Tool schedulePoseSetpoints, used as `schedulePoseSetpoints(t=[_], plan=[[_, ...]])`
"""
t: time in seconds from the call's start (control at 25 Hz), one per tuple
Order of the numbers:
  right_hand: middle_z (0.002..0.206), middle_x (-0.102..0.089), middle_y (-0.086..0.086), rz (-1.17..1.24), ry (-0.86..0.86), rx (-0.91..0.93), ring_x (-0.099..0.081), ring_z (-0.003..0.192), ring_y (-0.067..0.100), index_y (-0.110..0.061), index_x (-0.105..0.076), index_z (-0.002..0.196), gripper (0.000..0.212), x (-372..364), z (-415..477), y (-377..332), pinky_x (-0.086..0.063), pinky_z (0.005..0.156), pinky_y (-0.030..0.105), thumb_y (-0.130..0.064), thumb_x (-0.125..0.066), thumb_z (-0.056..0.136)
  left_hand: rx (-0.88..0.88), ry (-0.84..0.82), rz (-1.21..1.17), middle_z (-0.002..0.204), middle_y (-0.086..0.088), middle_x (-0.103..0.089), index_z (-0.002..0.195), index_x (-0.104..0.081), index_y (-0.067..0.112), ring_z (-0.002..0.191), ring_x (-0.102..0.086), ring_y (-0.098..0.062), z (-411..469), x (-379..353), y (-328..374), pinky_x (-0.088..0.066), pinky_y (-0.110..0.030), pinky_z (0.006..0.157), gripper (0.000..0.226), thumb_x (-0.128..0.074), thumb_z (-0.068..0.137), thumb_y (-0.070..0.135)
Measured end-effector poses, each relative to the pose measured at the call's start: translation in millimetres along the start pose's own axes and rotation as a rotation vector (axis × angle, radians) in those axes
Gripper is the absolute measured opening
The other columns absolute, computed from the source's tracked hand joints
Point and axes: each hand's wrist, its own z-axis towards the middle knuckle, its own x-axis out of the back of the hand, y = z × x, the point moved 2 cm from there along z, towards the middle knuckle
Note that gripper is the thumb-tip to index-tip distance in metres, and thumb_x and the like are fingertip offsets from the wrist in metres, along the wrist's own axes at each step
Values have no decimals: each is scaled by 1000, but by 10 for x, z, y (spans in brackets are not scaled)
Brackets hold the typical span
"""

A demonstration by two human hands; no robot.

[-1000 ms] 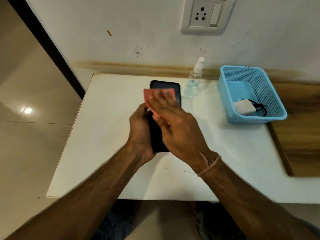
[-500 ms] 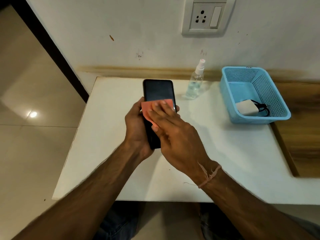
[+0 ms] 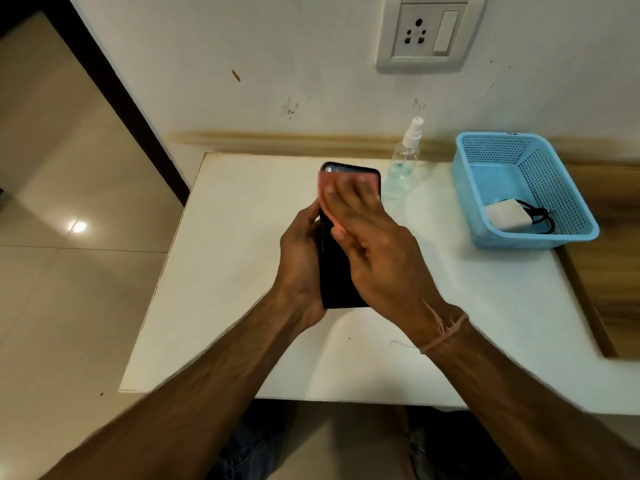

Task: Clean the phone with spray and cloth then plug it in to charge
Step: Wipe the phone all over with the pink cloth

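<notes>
My left hand (image 3: pixel 300 258) grips a black phone (image 3: pixel 337 282) by its left edge, above the white table (image 3: pixel 221 271). My right hand (image 3: pixel 372 251) presses a small pink cloth (image 3: pixel 327 183) flat against the upper part of the screen, fingers straight and blurred. A clear spray bottle (image 3: pixel 404 161) with a white nozzle stands on the table just right of the phone, near the wall. A white charger (image 3: pixel 507 216) with a black cable lies in the blue basket (image 3: pixel 554 188). The wall socket (image 3: pixel 429 31) is above.
The blue basket stands at the table's back right, next to a wooden surface (image 3: pixel 616 258). Tiled floor (image 3: pixel 62 237) lies left of the table. My knees show below the table's front edge.
My right hand with the cloth has slid from the middle of the screen up to its top end. The left hand keeps its hold on the phone.
</notes>
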Motion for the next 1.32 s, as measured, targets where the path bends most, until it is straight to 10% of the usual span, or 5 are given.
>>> schedulePoseSetpoints(t=[0.36, 0.68, 0.96, 1.12, 1.32], plan=[[158, -24, 2, -88, 48, -183, -10, 149, 21, -14, -32, 149, 48, 71, 61, 173, -11, 122, 30, -21, -42, 102, -6, 4, 26, 95, -7, -76, 98, -80, 21, 78, -73, -25, 49, 64, 7, -59, -35, 73, 49, -49, 93, 58], [146, -46, 3, 22, -11, 54, -29, 144, 21, -10, -54, 135, 39, -52, -73, 53, -20, 121, 41, -17, -51, 97, 5, -14, -138, 114, -13, -74, 116, -76, 12, 100, -73, -28, 80, 117, 107, -60, -39, 87, 58, -43, 96, 54], [155, -30, 4, -19, 112, -110, -17, 148, 21, -12, -38, 145, 46, 53, 2, 221, -11, 121, 26, -17, -48, 100, 34, 8, 44, 91, -6, -77, 94, -80, 22, 76, -74, -23, -6, -18, -128, -60, -34, 68, 48, -47, 95, 56], [150, -41, 0, 104, -22, 62, -25, 145, 14, -14, -49, 139, 42, -37, -52, 54, -26, 117, 26, -15, -53, 98, 19, -13, -15, 124, -14, -71, 122, -73, 13, 112, -69, -32, 22, 58, 62, -54, -45, 100, 57, -47, 93, 55], [150, -41, 2, 24, 28, -53, -25, 145, 19, -13, -49, 139, 40, 6, -50, 143, -21, 118, 23, -16, -51, 99, -19, -18, -37, 113, -10, -74, 112, -77, 18, 96, -71, -29, 84, 166, 198, -54, -42, 93, 56, -43, 95, 59]])
